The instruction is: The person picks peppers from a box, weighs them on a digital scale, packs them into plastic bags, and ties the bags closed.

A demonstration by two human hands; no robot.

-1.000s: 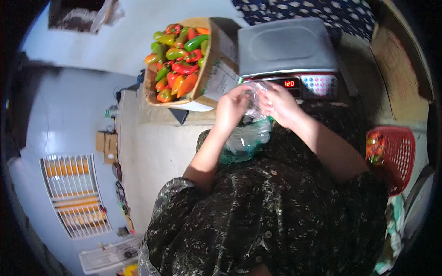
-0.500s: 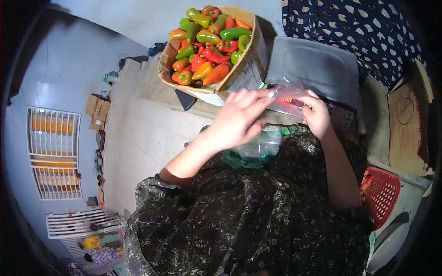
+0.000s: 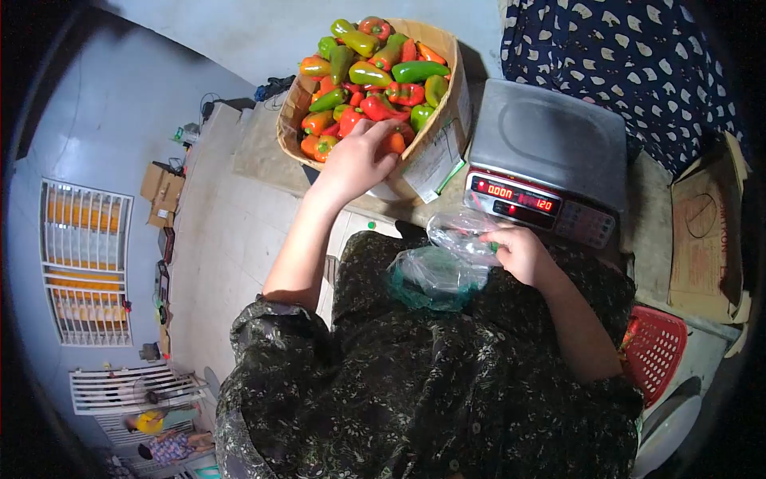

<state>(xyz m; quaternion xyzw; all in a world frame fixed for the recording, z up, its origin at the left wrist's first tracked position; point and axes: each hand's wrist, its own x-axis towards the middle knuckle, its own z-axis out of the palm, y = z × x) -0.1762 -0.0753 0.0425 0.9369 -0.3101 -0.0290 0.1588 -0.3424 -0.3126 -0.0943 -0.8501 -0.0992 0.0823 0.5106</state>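
My left hand (image 3: 358,162) reaches over the near edge of a box (image 3: 448,128) full of red, green and orange peppers (image 3: 370,75). Its fingers are bent onto an orange-red pepper at the near right corner. My right hand (image 3: 520,252) pinches the edge of a clear plastic bag (image 3: 463,231), which hangs open in front of the scale. More clear and green plastic bags (image 3: 435,279) lie on my lap. The scale (image 3: 550,136) has a bare metal plate and lit red digits.
A dark patterned cloth (image 3: 614,64) hangs behind the scale. At the right are a cardboard box (image 3: 706,239), a red basket (image 3: 656,351) and a pale round dish (image 3: 670,435). Two people (image 3: 171,445) are far off at the lower left, near a white rack (image 3: 128,389).
My left hand has let go of the clear bag and moved up and left onto the peppers. My right hand has lowered the bag, and the scale's display shows again.
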